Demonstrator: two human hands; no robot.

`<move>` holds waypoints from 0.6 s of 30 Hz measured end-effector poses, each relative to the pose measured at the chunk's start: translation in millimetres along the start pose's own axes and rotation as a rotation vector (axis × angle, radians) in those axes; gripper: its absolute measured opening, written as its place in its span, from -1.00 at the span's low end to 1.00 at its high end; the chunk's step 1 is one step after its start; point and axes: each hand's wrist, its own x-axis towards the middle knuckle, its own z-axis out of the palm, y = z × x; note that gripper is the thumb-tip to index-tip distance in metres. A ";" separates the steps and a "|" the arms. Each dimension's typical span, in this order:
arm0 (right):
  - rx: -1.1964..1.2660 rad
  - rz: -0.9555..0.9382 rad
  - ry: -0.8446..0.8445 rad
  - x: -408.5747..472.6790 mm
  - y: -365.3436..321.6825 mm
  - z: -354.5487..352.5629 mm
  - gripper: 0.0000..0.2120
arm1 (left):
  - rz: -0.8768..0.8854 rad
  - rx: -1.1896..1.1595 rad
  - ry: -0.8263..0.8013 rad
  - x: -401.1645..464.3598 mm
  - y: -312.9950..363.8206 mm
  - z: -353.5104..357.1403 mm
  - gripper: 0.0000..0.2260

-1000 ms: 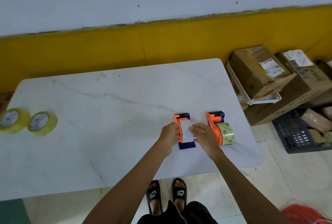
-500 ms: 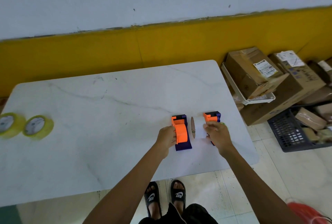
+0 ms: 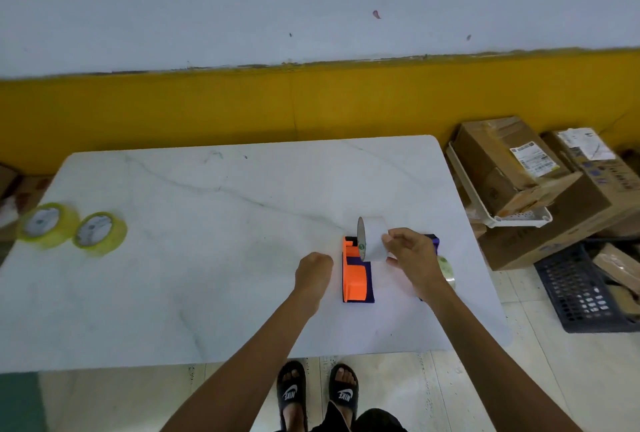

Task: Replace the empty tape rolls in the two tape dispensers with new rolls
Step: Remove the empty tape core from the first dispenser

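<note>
Right hand [image 3: 412,260] hides second dispenser [image 3: 434,241] (mostly), cardboard boxes [image 3: 512,168] beside table [image 3: 207,258]

Bare forearms, no sleeves; black slides [image 3: 291,393] (white Nike logos), dark shorts [image 3: 374,421].

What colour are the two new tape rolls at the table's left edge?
Yellowish-green tape with white cores: the nearer roll and the farther roll, seen in the head view.

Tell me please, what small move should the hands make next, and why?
Probably the right hand should carry the empty white core away and set it on the table. The core is already lifted out of the orange dispenser, which the left hand steadies, and two new rolls wait at the far left.
</note>
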 end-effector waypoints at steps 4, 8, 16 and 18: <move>0.029 -0.015 -0.135 7.0 -14.1 37.9 -0.93 | 0.179 -0.148 -0.029 -17.1 27.5 -27.6 -0.86; -0.012 -0.063 -0.297 2.7 -31.0 101.1 -0.93 | 0.276 -0.234 0.069 -34.6 34.6 -70.0 -0.74; -0.094 -0.152 -0.593 -47.7 -58.5 256.0 -0.93 | 0.384 -0.301 0.380 -60.6 -5.3 -223.2 -0.88; -0.110 -0.187 -0.648 -68.1 -63.8 300.2 -0.91 | 0.396 -0.326 0.453 -68.2 -18.7 -266.9 -0.89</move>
